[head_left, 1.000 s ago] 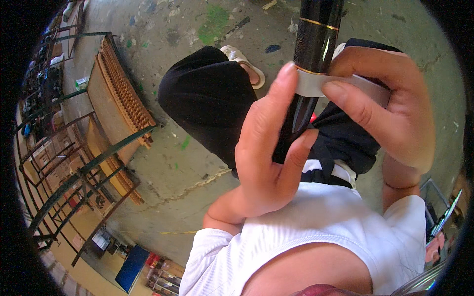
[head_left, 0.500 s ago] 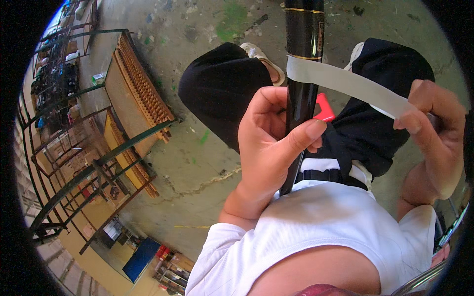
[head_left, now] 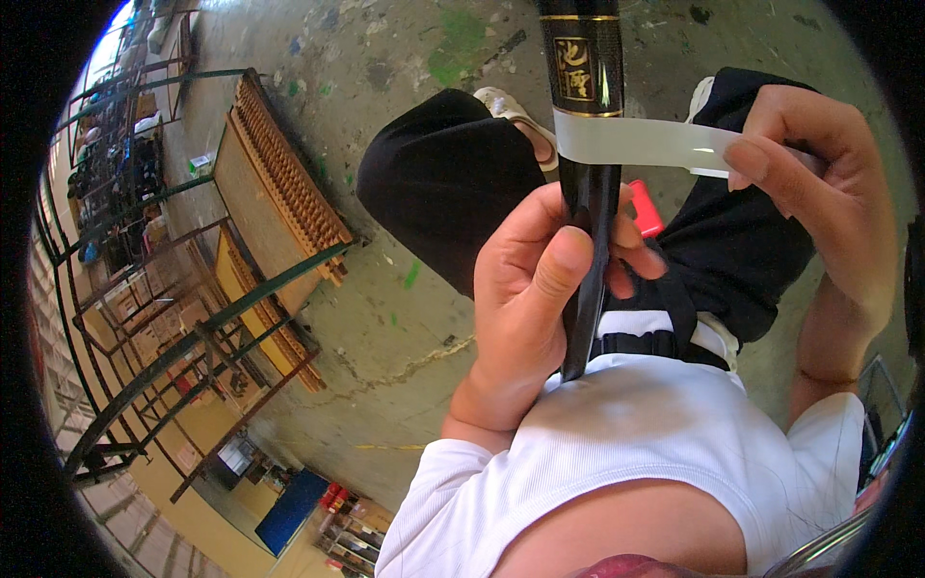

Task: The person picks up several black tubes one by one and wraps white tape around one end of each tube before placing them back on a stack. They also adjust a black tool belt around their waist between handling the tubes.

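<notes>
A glossy black fishing rod with gold rings and gold lettering stands lengthwise before me, its lower end against my white shirt. My left hand is closed around its lower part, thumb in front and fingertips showing at the right side. A strip of translucent whitish tape wraps the rod just below a gold ring and stretches to the right. My right hand pinches the far end of that strip; what lies inside its curled fingers is partly hidden. Behind the rod, a red plastic piece rests by my lap.
My knees in black trousers flank the rod. To the left stands a dark metal rack with wooden boards and a ridged wooden panel. Stained concrete floor lies below. A blue panel is at lower left.
The rod has turned, bringing its gold lettering to the front. My right hand has moved up and inward, and the free stretch of tape is shorter. My left thumb and fingers have shifted.
</notes>
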The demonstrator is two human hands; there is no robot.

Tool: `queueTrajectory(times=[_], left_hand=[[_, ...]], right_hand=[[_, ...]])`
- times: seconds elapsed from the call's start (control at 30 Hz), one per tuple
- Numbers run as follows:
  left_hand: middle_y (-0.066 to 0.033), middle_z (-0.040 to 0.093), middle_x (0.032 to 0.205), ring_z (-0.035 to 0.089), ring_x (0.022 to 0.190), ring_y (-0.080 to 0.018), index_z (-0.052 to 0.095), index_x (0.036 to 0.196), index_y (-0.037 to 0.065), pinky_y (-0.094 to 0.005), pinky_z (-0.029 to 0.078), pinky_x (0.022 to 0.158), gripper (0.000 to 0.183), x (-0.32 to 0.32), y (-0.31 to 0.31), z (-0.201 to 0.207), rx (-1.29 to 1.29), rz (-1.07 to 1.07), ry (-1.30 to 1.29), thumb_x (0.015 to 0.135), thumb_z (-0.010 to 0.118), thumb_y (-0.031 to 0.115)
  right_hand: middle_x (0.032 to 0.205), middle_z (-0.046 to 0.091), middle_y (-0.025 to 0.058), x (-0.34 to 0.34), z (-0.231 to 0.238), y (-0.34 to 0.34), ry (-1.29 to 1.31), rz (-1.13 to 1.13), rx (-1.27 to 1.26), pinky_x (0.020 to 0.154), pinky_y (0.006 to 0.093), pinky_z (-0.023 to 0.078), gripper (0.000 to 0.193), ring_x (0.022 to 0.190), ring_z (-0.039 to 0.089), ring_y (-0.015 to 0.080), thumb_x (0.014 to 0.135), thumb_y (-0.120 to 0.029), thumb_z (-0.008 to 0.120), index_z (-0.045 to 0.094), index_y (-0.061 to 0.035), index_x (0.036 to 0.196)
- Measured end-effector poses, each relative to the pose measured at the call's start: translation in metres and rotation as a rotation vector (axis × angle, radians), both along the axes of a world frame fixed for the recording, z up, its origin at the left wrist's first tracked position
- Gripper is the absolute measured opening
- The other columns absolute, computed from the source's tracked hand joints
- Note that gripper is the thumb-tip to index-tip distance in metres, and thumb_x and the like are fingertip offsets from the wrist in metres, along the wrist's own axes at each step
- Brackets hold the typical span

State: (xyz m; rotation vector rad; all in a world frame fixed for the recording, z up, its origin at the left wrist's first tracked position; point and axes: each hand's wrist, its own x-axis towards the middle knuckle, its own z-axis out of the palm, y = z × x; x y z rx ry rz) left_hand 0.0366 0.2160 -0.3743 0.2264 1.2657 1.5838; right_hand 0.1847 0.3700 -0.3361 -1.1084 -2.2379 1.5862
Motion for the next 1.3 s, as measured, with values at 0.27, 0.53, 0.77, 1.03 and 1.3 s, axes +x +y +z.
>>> queueTrajectory(times=[0.27, 0.53, 0.77, 1.03, 1.3], left_hand=[[-0.0090, 0.056, 0.082, 0.052, 0.061, -0.0125, 0.051, 0.108, -0.007, -0.0230, 0.040, 0.043, 0.063, -0.007, 0.003, -0.011, 0.153, -0.061, -0.081, 0.079, 0.073, 0.044], [-0.0105, 0.056, 0.084, 0.056, 0.064, -0.0153, 0.052, 0.108, -0.007, -0.0247, 0.044, 0.051, 0.059, 0.002, 0.002, -0.006, 0.123, -0.041, -0.055, 0.085, 0.066, 0.045], [-0.0104, 0.056, 0.086, 0.051, 0.061, -0.0130, 0.051, 0.109, -0.006, -0.0228, 0.040, 0.045, 0.056, -0.003, 0.001, -0.015, 0.289, -0.078, -0.118, 0.087, 0.064, 0.043], [-0.0107, 0.057, 0.082, 0.050, 0.053, -0.0121, 0.052, 0.099, -0.005, -0.0223, 0.037, 0.040, 0.056, -0.007, 0.001, -0.018, 0.241, -0.161, 0.035, 0.079, 0.073, 0.043], [-0.0113, 0.059, 0.078, 0.047, 0.050, -0.0115, 0.050, 0.107, -0.006, -0.0224, 0.035, 0.042, 0.063, 0.006, 0.005, -0.009, 0.163, -0.006, -0.062, 0.080, 0.072, 0.046]], right_hand=[[0.066, 0.047, -0.0045, 0.008, -0.009, -0.004, -0.012, -0.034, 0.149, 0.052, 0.0203, 0.024, 0.023, 0.057, 0.035, 0.0024, 0.087, -0.022, 0.064, 0.056, -0.0074, 0.071], [0.066, 0.047, -0.0040, -0.004, 0.001, 0.002, -0.090, 0.017, 0.018, 0.055, 0.0209, 0.025, 0.024, 0.060, 0.039, 0.0036, 0.085, -0.021, 0.065, 0.055, -0.0067, 0.069], [0.067, 0.048, -0.0020, -0.011, -0.004, -0.011, 0.037, -0.041, -0.024, 0.057, 0.0211, 0.029, 0.021, 0.062, 0.041, 0.0057, 0.080, -0.014, 0.071, 0.055, -0.0042, 0.071], [0.066, 0.049, 0.0007, -0.012, 0.000, -0.027, 0.212, -0.112, 0.104, 0.058, 0.0231, 0.033, 0.019, 0.063, 0.044, 0.0083, 0.079, -0.009, 0.071, 0.055, -0.0018, 0.072], [0.065, 0.048, -0.0012, -0.018, -0.007, -0.009, 0.165, -0.020, -0.025, 0.055, 0.0220, 0.029, 0.021, 0.061, 0.041, 0.0048, 0.080, -0.012, 0.072, 0.056, -0.0015, 0.070]])
